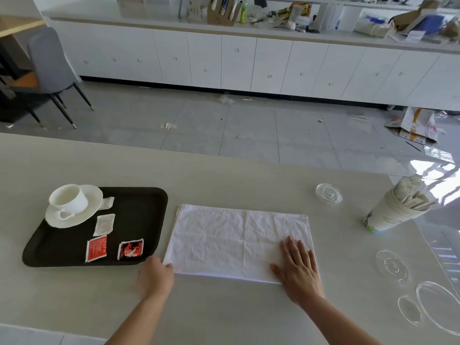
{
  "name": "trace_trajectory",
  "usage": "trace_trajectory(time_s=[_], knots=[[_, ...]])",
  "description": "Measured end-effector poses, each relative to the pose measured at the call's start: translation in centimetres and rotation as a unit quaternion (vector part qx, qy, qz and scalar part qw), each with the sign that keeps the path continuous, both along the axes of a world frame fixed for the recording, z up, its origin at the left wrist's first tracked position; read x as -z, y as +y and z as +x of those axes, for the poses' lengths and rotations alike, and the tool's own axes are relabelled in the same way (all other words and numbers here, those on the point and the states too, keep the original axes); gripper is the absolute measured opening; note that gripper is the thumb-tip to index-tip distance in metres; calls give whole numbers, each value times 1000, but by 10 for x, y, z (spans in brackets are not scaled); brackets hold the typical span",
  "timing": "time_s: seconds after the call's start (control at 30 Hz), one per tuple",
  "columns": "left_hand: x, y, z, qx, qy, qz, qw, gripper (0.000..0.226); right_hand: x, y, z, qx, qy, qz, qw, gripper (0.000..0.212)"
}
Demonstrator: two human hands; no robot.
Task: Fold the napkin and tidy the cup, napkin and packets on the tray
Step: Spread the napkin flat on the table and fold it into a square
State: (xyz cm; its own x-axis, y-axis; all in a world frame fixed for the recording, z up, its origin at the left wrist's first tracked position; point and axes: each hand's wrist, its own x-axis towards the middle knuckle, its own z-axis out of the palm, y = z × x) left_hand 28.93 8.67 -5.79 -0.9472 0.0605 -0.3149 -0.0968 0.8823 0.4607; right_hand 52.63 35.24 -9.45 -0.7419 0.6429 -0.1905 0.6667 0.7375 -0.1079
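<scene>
Packet print's too blurry to read; crinkly white napkin (239,241) lies flat, right hand (298,268) spread open on it, left hand (155,276) pinching its near-left corner.

Crumpled white cloth napkin (236,241), matt black plastic tray (146,202), glossy ceramic cup (69,199), smooth pale table (224,180).

A pale table (224,175) carries a white napkin (231,240) under the pressing hands, a black tray (149,202) left of the grip, stacked paper cups (393,212) and clear lids (328,194) off right.
</scene>
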Motion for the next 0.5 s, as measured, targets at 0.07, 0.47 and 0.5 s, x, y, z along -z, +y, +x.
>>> trace_trajectory(time_s=[0.07, 0.47, 0.5], knots=[[3, -1, -1, -24, -13, 11, 1000, 18, 0, 0, 0, 2, 1, 0, 1000, 76], [-3, 8, 2, -193, -70, 270, 941, 28, 5, 0, -1, 7, 15, -1, 1000, 77], [-5, 8, 4, -197, -66, 287, 935, 37, 4, 0, -1, 8, 20, -3, 1000, 76]])
